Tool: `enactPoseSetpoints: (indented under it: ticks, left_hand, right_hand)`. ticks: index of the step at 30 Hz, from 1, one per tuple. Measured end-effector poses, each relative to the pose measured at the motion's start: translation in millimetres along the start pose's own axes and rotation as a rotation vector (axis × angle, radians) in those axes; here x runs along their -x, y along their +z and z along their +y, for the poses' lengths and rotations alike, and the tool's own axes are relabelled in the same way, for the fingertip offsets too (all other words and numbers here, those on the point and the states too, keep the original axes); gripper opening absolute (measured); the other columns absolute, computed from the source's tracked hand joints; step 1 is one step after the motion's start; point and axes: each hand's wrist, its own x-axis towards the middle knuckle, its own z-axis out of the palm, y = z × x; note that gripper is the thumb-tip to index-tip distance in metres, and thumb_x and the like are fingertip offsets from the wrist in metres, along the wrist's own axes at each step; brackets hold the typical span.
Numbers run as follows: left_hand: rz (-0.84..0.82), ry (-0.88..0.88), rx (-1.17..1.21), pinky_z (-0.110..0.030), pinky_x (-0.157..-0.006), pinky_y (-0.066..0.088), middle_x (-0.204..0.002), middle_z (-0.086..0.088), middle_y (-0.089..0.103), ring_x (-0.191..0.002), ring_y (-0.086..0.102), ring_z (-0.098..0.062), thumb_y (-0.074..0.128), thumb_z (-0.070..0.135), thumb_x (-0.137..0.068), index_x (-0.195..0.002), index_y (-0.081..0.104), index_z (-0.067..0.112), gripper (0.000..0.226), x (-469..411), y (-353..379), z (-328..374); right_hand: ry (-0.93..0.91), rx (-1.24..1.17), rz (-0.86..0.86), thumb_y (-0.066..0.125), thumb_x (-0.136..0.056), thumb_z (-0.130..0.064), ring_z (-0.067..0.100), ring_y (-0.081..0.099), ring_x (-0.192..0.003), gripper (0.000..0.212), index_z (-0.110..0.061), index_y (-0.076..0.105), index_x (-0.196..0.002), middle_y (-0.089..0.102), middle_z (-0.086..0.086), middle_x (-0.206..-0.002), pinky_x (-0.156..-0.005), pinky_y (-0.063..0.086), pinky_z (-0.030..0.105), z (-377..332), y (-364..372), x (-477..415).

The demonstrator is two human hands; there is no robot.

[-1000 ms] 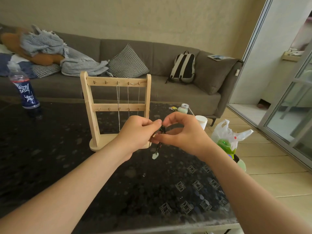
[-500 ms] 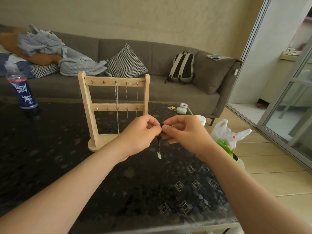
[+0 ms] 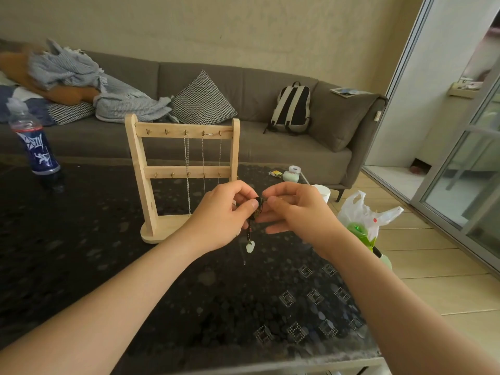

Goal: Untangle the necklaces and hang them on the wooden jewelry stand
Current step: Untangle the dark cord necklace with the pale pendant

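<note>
We see the wooden jewelry stand [image 3: 140, 171] upright on the table [image 3: 81, 253], thin chains [image 3: 186, 169] on its top hooks | left hand [image 3: 224, 215] pinches the dark cord necklace [image 3: 256, 208], pale pendant [image 3: 250, 247] dangling | right hand [image 3: 295, 209] pinches it too.

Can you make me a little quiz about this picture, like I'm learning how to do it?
1. True or false: the dark necklace already hangs on the wooden stand.
2. How many silver chains hang from the stand's top bar? A one, B three, C six.
3. Fill in: the left hand and right hand both ___ the necklace.
Key: 1 false; 2 B; 3 pinch.
</note>
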Motion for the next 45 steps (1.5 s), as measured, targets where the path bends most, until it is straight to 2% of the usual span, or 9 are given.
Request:
enactPoseSetpoints:
  ticks: [5,13,15,19,21,29,33,42,45]
  left_hand:
    - [0.022,-0.012,-0.004,-0.031,-0.077,0.064,-0.099,0.009,0.071,-0.077,0.074,-0.008,0.064,0.03,-0.105,-0.117,0.067,0.027,0.013,0.1,0.0,0.3]
    - [0.052,0.072,-0.138,-0.012,-0.07,0.05,-0.095,0.016,0.066,-0.08,0.069,-0.007,0.067,0.028,-0.104,-0.112,0.065,0.029,0.009,1.4,2.7,2.9]
    - [0.054,0.107,-0.132,-0.015,-0.069,0.053,-0.094,0.016,0.066,-0.078,0.069,-0.008,0.069,0.026,-0.103,-0.107,0.066,0.029,0.006,1.8,0.1,3.3]
    - [0.046,0.112,-0.03,-0.042,-0.075,0.064,-0.093,0.012,0.069,-0.074,0.072,-0.013,0.071,0.027,-0.101,-0.098,0.067,0.03,0.006,0.8,-7.1,3.0]
    - [0.034,0.105,0.012,-0.047,-0.08,0.064,-0.095,0.009,0.07,-0.076,0.073,-0.013,0.069,0.025,-0.102,-0.099,0.067,0.027,0.005,0.6,-10.8,2.8]
    - [-0.035,0.04,0.138,-0.044,-0.098,0.059,-0.103,0.007,0.072,-0.1,0.07,-0.012,0.065,0.024,-0.105,-0.107,0.07,0.027,0.006,-0.9,-12.6,3.5]
    - [-0.062,0.082,0.119,-0.042,-0.098,0.058,-0.097,0.016,0.072,-0.099,0.068,-0.006,0.069,0.033,-0.102,-0.107,0.074,0.033,0.007,0.8,-11.0,4.0]
    - [-0.047,0.11,0.14,-0.035,-0.09,0.064,-0.095,0.007,0.079,-0.089,0.078,-0.01,0.069,0.01,-0.102,-0.112,0.075,0.019,0.015,2.6,-8.0,1.1]
    - [-0.012,0.121,0.157,-0.033,-0.091,0.063,-0.095,0.008,0.079,-0.091,0.078,-0.009,0.069,0.009,-0.101,-0.11,0.075,0.02,0.015,2.5,-8.4,-1.0]
  right_hand:
    - [-0.081,0.066,0.08,0.061,-0.098,0.002,0.027,0.081,-0.085,0.011,-0.004,0.069,-0.095,0.08,0.013,-0.086,-0.078,0.068,0.048,-1.4,-0.1,0.6]
    - [-0.101,0.221,0.112,0.073,-0.097,-0.018,0.02,0.081,-0.08,0.012,-0.011,0.079,-0.09,0.081,0.003,-0.079,-0.085,0.066,0.047,-0.5,2.6,-0.6]
    - [-0.105,0.212,0.1,0.071,-0.098,-0.016,0.021,0.081,-0.081,0.012,-0.011,0.078,-0.091,0.081,0.005,-0.08,-0.086,0.066,0.046,-0.5,2.3,0.2]
    - [-0.062,0.047,0.111,0.063,-0.1,-0.007,0.027,0.08,-0.086,0.017,-0.006,0.075,-0.088,0.079,0.012,-0.082,-0.089,0.066,0.046,-1.5,0.0,2.1]
    - [-0.033,-0.01,0.119,0.063,-0.1,-0.006,0.028,0.08,-0.088,0.018,-0.003,0.074,-0.087,0.079,0.011,-0.081,-0.091,0.065,0.047,-2.8,-1.1,2.6]
    - [0.006,-0.115,0.105,0.065,-0.099,-0.002,0.031,0.081,-0.091,0.018,0.001,0.07,-0.083,0.079,0.014,-0.086,-0.093,0.064,0.049,-7.7,0.5,3.6]
    - [0.007,-0.107,0.081,0.065,-0.098,0.001,0.032,0.081,-0.09,0.013,0.004,0.069,-0.087,0.08,0.019,-0.089,-0.092,0.064,0.048,-8.1,-1.6,5.9]
    - [-0.036,-0.091,0.104,0.069,-0.093,0.008,0.036,0.08,-0.08,0.012,-0.001,0.061,-0.093,0.076,0.014,-0.076,-0.076,0.068,0.043,-8.5,-4.2,8.6]
    - [-0.054,-0.013,0.13,0.07,-0.092,0.006,0.027,0.08,-0.077,0.008,-0.001,0.069,-0.096,0.077,0.012,-0.078,-0.078,0.068,0.043,-8.2,-4.6,7.4]
